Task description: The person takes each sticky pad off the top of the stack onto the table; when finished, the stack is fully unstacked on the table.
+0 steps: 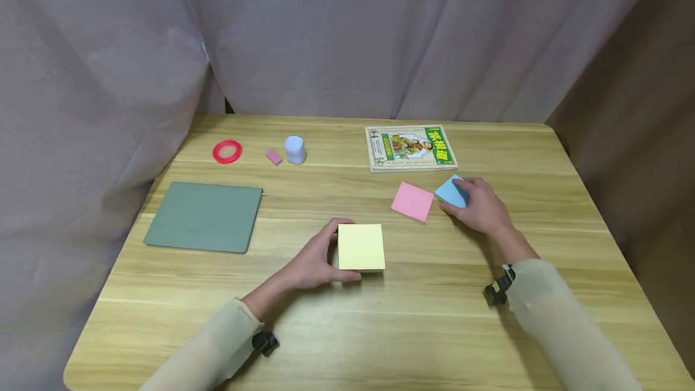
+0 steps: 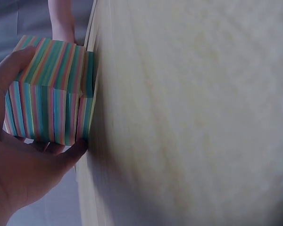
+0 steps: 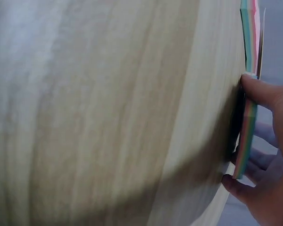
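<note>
A thick block of sticky notes [image 1: 361,247], yellow on top, is near the middle of the table. My left hand [image 1: 311,265] grips it from the left, thumb along the near side and fingers round the far side. Striped layers of several colours show on the block's sides [image 2: 47,94] in the left wrist view. Farther right, my right hand [image 1: 482,207] pinches a thin blue-topped sticky note pad [image 1: 449,190] by its edges. Its striped edge [image 3: 247,136] appears tilted off the table in the right wrist view. A pink-topped pad [image 1: 412,201] lies flat just left of the blue one.
Behind the pads lies an illustrated book [image 1: 409,148]. At the left is a grey-green notebook [image 1: 203,217]. Along the back left are a red ring-shaped roll [image 1: 227,151], a small pink eraser-like block [image 1: 274,157] and a white container [image 1: 295,149]. Grey curtains [image 1: 326,35] hang behind the table.
</note>
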Available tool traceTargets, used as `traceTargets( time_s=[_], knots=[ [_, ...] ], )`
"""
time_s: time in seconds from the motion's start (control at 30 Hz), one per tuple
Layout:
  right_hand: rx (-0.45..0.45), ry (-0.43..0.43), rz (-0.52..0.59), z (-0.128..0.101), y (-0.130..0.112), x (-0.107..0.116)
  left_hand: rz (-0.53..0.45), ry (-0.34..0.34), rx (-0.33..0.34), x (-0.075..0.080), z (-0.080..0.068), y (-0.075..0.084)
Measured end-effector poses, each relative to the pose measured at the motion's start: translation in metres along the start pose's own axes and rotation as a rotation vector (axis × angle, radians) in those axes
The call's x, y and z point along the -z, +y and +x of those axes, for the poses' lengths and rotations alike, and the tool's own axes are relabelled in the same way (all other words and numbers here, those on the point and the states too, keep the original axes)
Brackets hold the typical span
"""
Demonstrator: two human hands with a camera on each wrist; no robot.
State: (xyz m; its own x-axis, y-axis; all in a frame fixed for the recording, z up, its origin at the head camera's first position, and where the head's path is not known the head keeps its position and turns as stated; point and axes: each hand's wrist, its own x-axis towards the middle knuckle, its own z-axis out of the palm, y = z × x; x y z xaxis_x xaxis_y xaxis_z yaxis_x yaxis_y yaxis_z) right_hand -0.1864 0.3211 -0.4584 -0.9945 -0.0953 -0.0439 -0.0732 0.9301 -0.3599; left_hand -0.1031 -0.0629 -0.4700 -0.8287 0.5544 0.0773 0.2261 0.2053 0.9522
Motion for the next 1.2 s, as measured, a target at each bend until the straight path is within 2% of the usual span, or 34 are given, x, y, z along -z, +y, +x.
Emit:
traceTargets(
  time_s=[0.3, 0.43, 0.57, 0.67, 0.77, 0.9, 1.03, 1.2],
  knots=[
    [0.041, -0.019, -0.039, -0.001, -0.004, 0.005, 0.013, 0.006, 0.013, 0.000, 0.000, 0.000],
    [0.088, 0.013, -0.074, -0.004, -0.018, 0.013, 0.013, 0.007, 0.018, 0.000, 0.000, 0.001],
    [0.169, 0.043, -0.055, -0.011, -0.048, 0.024, 0.015, 0.004, 0.020, 0.000, 0.000, 0.001],
    [0.269, 0.037, 0.016, -0.020, -0.079, 0.028, 0.009, 0.000, 0.020, 0.000, 0.000, 0.000],
    [0.380, -0.019, 0.078, -0.034, -0.112, 0.027, 0.007, 0.002, 0.021, 0.000, -0.001, 0.000],
    [0.530, -0.145, 0.105, -0.054, -0.149, 0.017, 0.010, -0.001, 0.011, 0.001, -0.002, 0.000],
    [0.638, -0.229, 0.086, -0.068, -0.169, 0.003, -0.003, -0.009, -0.017, 0.001, -0.001, 0.000],
    [0.696, -0.228, 0.045, -0.073, -0.178, -0.008, 0.007, -0.010, -0.030, 0.001, 0.000, 0.000]
  ],
)
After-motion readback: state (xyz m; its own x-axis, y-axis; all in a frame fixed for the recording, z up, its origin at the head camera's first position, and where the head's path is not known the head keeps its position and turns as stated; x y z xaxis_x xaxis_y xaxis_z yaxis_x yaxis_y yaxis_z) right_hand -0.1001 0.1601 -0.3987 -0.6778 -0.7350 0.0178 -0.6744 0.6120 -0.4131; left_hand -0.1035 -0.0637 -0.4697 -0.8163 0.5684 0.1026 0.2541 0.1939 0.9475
